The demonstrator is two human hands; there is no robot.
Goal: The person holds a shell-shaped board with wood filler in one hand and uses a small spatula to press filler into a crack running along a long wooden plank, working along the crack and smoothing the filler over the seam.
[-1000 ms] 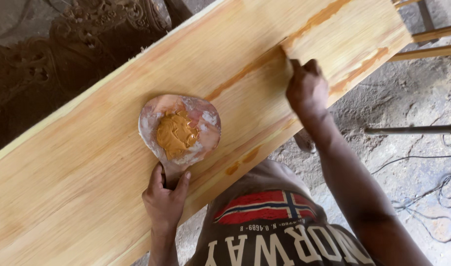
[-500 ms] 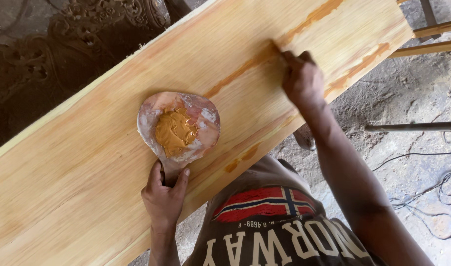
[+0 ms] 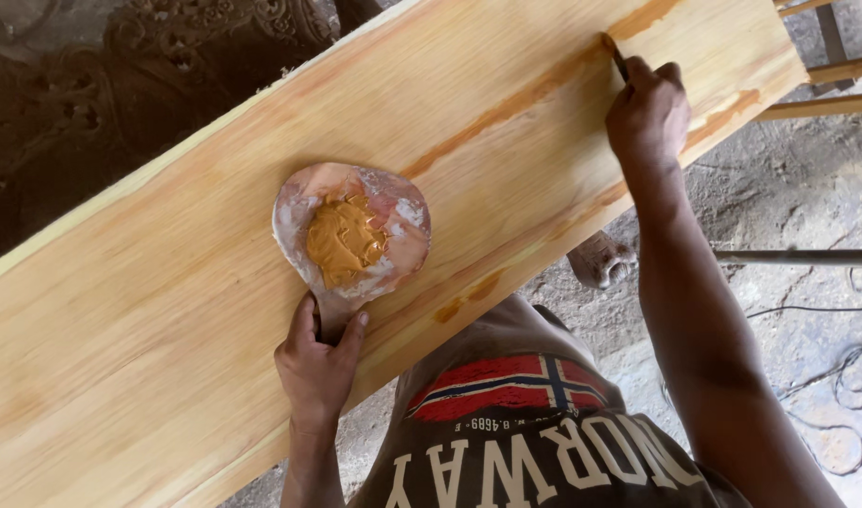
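Holding putty (image 3: 344, 241) on a palette (image 3: 393, 202), left hand (image 3: 316, 362).

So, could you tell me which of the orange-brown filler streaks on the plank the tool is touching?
The long upper streak: the right hand presses the tool on it; the shorter streaks lie nearer the plank's near edge.

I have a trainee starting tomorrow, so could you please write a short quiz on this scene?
1. True or false: the left hand holds the palette by its handle.
2. What colour is the filler heaped on the palette?
3. Where does the blade in the right hand touch? A: the floor; B: the orange streak on the plank; C: the palette.

Key: 1 true. 2 orange-brown. 3 B.
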